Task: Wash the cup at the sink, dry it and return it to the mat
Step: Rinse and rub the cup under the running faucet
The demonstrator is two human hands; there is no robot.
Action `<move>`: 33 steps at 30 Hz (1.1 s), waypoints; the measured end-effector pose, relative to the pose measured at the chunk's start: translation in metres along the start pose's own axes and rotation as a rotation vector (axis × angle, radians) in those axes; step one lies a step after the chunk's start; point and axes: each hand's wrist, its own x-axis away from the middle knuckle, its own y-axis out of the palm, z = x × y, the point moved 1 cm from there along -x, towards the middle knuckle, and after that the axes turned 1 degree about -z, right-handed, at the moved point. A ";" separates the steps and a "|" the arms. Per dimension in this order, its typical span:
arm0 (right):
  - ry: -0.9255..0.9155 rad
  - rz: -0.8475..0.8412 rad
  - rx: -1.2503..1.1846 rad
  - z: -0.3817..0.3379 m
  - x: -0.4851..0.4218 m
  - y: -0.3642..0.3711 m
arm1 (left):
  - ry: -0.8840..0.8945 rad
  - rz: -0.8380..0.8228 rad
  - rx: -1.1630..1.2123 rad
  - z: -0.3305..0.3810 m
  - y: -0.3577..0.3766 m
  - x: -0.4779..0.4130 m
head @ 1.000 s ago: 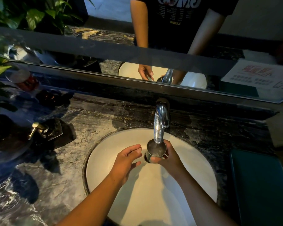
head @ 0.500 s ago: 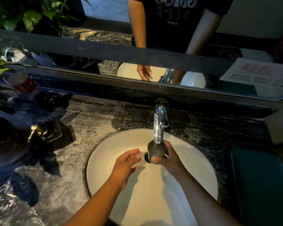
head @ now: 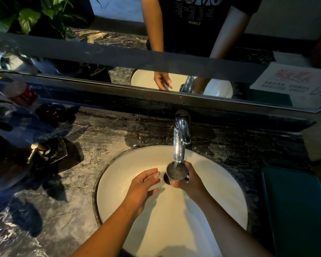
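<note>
Two bare forearms come in from the bottom edge, reaching over the white basin of the sink (head: 119, 182). The left hand (head: 143, 188) is empty, fingers loosely spread and slightly curled, palm turned toward the cup, hovering just beside it without touching. The right hand (head: 191, 180) has the cup (head: 176, 171) wrapped in its fingers, gripped around the side wall, mouth facing up. The cup is small, metallic, held above the drain at the middle of the basin, right under the spout. And there's the water, a thin stream dropping from the faucet (head: 181, 138) straight into the cup, the surface inside looking frothy.

Off to the right, a dark green mat (head: 295, 210) lies flat on the counter, nothing visible on it. The countertop (head: 85, 145) is dark veined marble, wrapping around the basin. On the left of it sits a black soap dispenser (head: 50, 153) with a brass-coloured pump. Further back on the left, a red-labelled bottle (head: 20, 91) and some green leaves (head: 29, 17) at the edge.

Behind the faucet runs the mirror (head: 119, 58), showing the reflected basin, both arms and a dark printed T-shirt. A printed notice (head: 293, 80) sits at its lower right corner, text too blurred to read.
</note>
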 end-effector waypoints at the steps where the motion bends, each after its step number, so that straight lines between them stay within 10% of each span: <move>1: 0.006 -0.010 0.009 0.001 0.000 0.001 | -0.004 0.001 0.003 -0.001 0.000 0.000; 33: -0.015 -0.027 -0.028 -0.012 0.002 -0.003 | 0.066 -0.093 -0.053 0.002 0.017 -0.014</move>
